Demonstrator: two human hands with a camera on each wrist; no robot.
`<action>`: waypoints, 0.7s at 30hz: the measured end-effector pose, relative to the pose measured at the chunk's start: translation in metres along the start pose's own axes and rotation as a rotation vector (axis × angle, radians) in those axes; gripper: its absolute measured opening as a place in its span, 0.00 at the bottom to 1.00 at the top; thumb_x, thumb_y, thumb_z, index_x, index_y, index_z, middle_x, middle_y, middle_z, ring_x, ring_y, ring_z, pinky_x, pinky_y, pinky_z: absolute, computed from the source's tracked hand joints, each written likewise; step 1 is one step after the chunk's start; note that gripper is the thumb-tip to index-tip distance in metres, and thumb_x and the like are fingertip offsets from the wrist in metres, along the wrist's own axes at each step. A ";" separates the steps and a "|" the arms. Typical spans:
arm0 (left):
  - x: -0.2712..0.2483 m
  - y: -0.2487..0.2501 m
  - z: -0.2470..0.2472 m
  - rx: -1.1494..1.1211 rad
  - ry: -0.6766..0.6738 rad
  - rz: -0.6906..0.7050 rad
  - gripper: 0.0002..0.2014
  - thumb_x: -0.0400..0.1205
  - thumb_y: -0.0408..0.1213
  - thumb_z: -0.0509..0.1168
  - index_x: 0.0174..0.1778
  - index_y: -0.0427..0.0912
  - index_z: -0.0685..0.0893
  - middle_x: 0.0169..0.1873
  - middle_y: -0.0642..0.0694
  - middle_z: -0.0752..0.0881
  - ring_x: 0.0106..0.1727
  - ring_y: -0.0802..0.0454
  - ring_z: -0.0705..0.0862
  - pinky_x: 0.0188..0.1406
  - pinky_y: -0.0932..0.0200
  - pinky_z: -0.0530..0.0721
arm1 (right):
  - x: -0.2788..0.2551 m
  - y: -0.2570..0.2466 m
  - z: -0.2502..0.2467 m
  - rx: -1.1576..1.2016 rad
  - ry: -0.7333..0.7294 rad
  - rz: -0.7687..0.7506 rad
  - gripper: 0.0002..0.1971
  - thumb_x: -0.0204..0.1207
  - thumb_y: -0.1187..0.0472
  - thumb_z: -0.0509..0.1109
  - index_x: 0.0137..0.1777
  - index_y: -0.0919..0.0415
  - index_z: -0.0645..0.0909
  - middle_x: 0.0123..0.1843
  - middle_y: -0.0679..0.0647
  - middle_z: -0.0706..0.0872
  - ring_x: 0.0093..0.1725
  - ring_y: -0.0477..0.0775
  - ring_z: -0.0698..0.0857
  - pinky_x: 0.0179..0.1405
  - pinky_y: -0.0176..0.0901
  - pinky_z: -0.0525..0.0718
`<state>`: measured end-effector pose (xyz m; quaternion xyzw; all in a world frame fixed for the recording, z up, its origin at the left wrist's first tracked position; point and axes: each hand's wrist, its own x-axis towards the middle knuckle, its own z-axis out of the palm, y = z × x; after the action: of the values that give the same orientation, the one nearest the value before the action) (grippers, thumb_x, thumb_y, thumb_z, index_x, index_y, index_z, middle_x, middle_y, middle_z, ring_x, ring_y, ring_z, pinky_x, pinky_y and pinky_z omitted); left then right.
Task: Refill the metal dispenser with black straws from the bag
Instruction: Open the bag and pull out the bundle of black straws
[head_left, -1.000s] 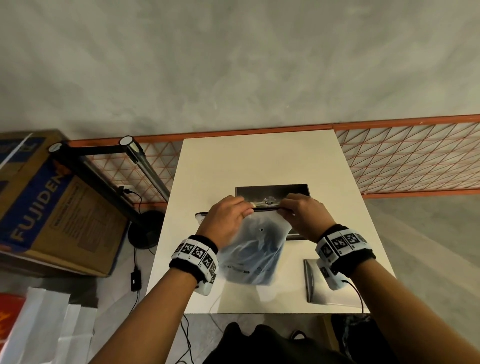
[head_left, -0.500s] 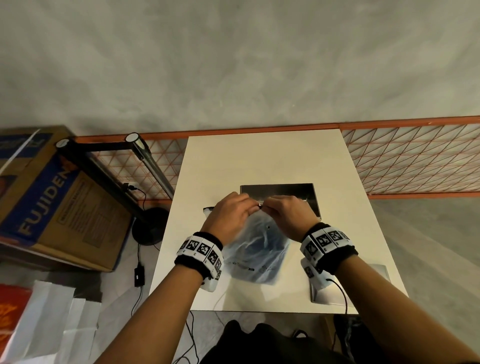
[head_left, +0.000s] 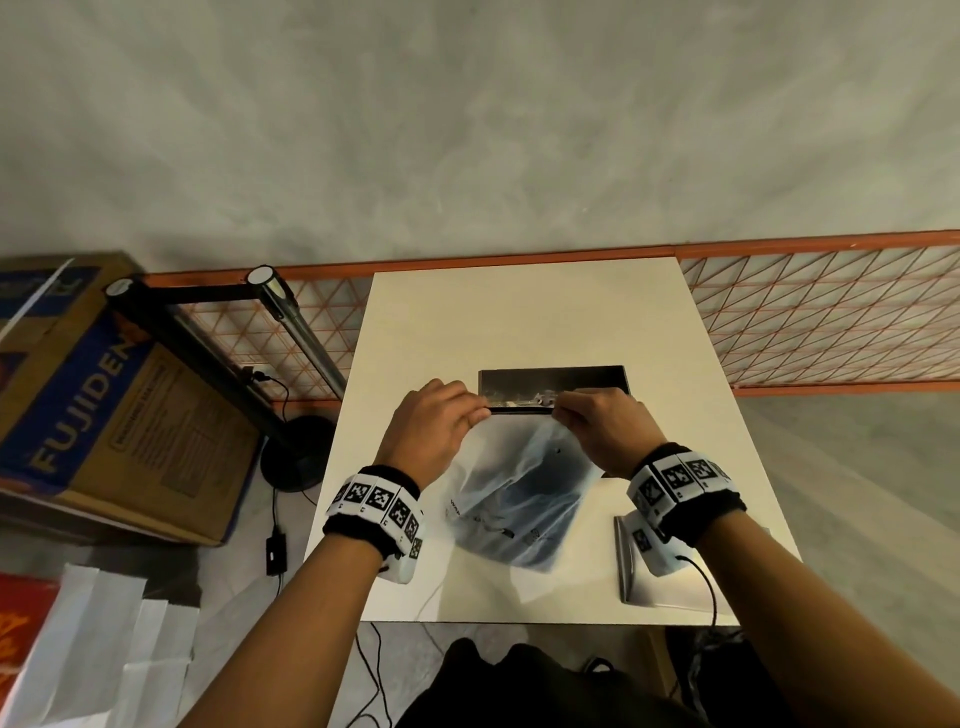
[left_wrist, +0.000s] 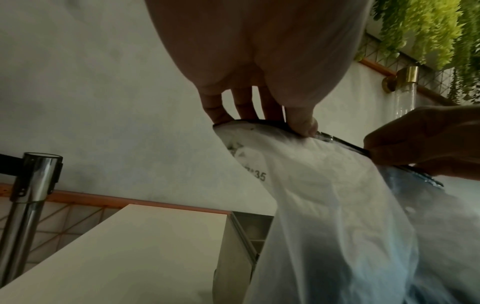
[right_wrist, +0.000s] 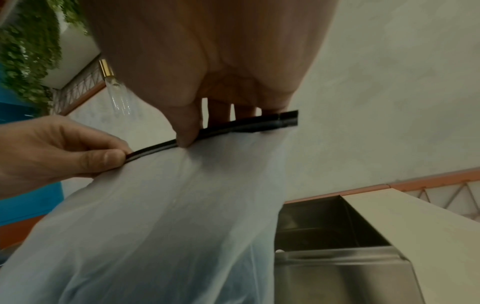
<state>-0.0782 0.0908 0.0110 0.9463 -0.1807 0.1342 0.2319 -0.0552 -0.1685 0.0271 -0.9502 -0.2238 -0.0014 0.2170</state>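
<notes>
A person stands at a pale surface (head_left: 519, 312) and holds a translucent plastic bag (head_left: 519, 493) up in front of the body by its top edge. The left hand (head_left: 434, 423) pinches the black closure strip (head_left: 521, 410) along the bag's mouth towards its left end, thumb in front and fingers behind. The right hand (head_left: 602, 428) pinches the same strip farther right. Held this way, the bag hangs freely below the two hands with its mouth uppermost, so nothing can spill, and the strip is stretched taut between them, probably ready to be pulled apart. The strip looks sealed; no opening shows.

The black straws appear only as a dark mass (head_left: 511, 470) through the cloudy plastic, sagging toward the bag's lower end near the person.

The metal dispenser (head_left: 553, 382) sits on the surface just beyond the hands. The right wrist view shows its top open, so straws could go straight in. A flat metal piece (head_left: 631, 564), perhaps its lid, lies on the near right of the surface.
</notes>
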 end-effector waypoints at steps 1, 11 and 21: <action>0.000 -0.001 -0.001 -0.003 0.003 -0.006 0.13 0.87 0.48 0.66 0.53 0.46 0.93 0.44 0.53 0.89 0.44 0.47 0.83 0.41 0.48 0.82 | 0.000 0.001 0.000 -0.008 -0.002 -0.002 0.09 0.84 0.53 0.64 0.45 0.54 0.83 0.41 0.49 0.86 0.37 0.58 0.83 0.32 0.41 0.69; -0.004 -0.004 -0.011 -0.140 -0.092 -0.173 0.10 0.88 0.44 0.68 0.60 0.48 0.92 0.50 0.53 0.82 0.55 0.50 0.81 0.56 0.48 0.83 | 0.002 0.001 0.000 -0.051 -0.033 0.054 0.09 0.84 0.51 0.63 0.46 0.52 0.82 0.43 0.48 0.85 0.41 0.61 0.84 0.35 0.46 0.78; -0.004 0.012 -0.010 -0.111 -0.111 -0.117 0.16 0.88 0.54 0.60 0.62 0.55 0.89 0.47 0.56 0.81 0.51 0.53 0.82 0.48 0.44 0.85 | 0.015 -0.048 0.017 -0.037 -0.011 -0.191 0.13 0.85 0.48 0.61 0.58 0.55 0.82 0.47 0.55 0.86 0.42 0.62 0.86 0.33 0.50 0.83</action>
<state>-0.0879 0.0870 0.0224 0.9470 -0.1448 0.0579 0.2809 -0.0635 -0.1163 0.0328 -0.9284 -0.3143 -0.0209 0.1972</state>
